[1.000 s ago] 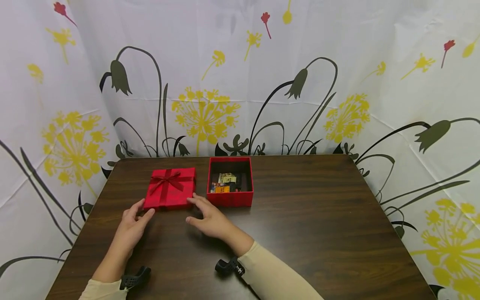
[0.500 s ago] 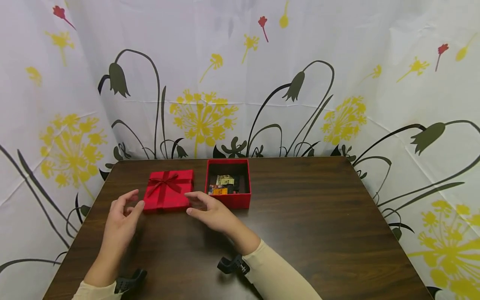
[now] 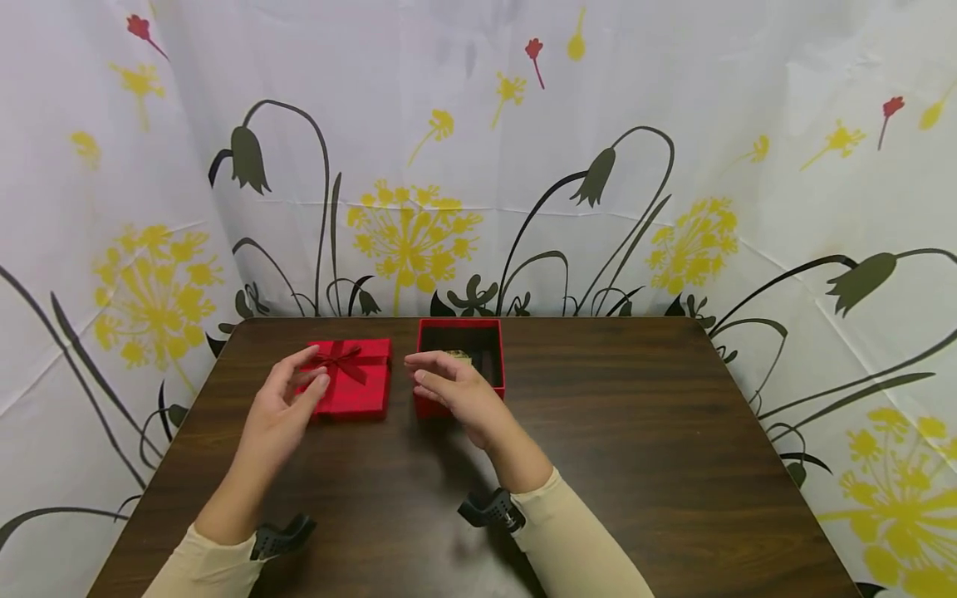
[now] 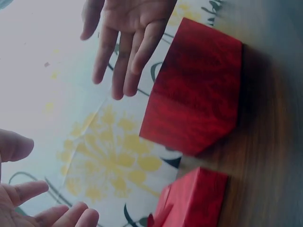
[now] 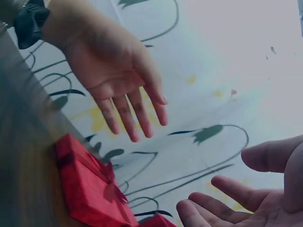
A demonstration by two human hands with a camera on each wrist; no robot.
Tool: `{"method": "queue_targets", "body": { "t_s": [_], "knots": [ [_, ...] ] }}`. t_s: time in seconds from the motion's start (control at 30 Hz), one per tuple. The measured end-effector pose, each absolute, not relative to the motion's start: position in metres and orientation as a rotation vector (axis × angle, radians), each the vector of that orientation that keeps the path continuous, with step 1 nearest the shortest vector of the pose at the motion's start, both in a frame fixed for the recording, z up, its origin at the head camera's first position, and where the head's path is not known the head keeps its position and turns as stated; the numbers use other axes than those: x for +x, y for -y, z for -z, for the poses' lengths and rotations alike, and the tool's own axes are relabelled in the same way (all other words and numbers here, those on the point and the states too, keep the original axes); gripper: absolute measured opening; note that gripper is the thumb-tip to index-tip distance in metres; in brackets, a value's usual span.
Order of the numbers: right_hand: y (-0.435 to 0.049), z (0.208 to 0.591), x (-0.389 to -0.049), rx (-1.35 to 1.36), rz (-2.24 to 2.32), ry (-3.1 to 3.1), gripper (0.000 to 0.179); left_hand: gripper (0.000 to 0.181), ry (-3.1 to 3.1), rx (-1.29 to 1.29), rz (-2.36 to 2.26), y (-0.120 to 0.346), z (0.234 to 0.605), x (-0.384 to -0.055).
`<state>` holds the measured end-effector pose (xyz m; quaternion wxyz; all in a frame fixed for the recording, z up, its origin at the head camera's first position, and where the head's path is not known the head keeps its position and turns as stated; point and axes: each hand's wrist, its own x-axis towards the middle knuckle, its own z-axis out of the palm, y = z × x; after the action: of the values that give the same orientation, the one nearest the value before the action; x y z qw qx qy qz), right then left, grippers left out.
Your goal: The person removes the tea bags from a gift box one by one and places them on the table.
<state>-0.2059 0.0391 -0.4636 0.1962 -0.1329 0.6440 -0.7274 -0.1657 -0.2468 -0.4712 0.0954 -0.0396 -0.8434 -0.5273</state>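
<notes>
Both hands hover above the table with relaxed fingers and hold nothing. My left hand (image 3: 280,415) is raised in front of a red box lid (image 3: 351,390) tied with a ribbon bow, covering its left edge in the head view. Before the open red box (image 3: 498,357) hangs my right hand (image 3: 467,399), hiding part of its front and most of its contents. A pale printed packet (image 3: 458,356) inside still shows a little. In the left wrist view the box (image 4: 199,85) stands apart from the fingers; the right wrist view shows the lid (image 5: 90,189) lying on the table.
The dark wood-grain table (image 3: 635,448) stretches to the right and front. Behind it hangs a white curtain (image 3: 478,232) printed with flowers. A black wrist mount (image 3: 284,536) sits on the left wrist and another mount (image 3: 493,508) on the right.
Both hands have come off the lid and lifted. The right hand has moved right, from the lid to in front of the box. Lid and box stay in place.
</notes>
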Motion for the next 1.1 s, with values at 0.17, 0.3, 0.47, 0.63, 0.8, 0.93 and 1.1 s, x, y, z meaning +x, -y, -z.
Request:
{"method": "queue_targets", "body": {
  "t_s": [0.17,0.3,0.47,0.63,0.8,0.93,1.1],
  "knots": [
    [-0.052,0.459,-0.218,-0.363,2.129,-1.686,0.043,0.061,2.527,-0.179,1.619,0.230,0.471,-0.178],
    [-0.060,0.459,-0.225,-0.339,2.182,-1.601,0.048,0.065,2.545,-0.214,1.680,0.216,0.471,-0.186],
    [-0.066,0.463,-0.234,-0.284,2.220,-1.577,0.047,0.067,2.588,-0.207,1.678,0.202,0.474,-0.194],
    [-0.074,0.461,-0.247,-0.202,2.246,-1.613,0.043,0.074,2.645,-0.211,1.738,0.186,0.476,-0.206],
    [-0.079,0.459,-0.259,-0.099,2.234,-1.683,0.041,0.077,2.641,-0.237,1.832,0.170,0.479,-0.217],
    [-0.080,0.458,-0.267,-0.044,2.157,-1.721,0.041,0.080,2.659,-0.261,1.814,0.162,0.485,-0.224],
    [-0.081,0.454,-0.275,-0.004,2.029,-1.784,0.048,0.087,2.689,-0.306,1.791,0.153,0.489,-0.235]
  ]
}}
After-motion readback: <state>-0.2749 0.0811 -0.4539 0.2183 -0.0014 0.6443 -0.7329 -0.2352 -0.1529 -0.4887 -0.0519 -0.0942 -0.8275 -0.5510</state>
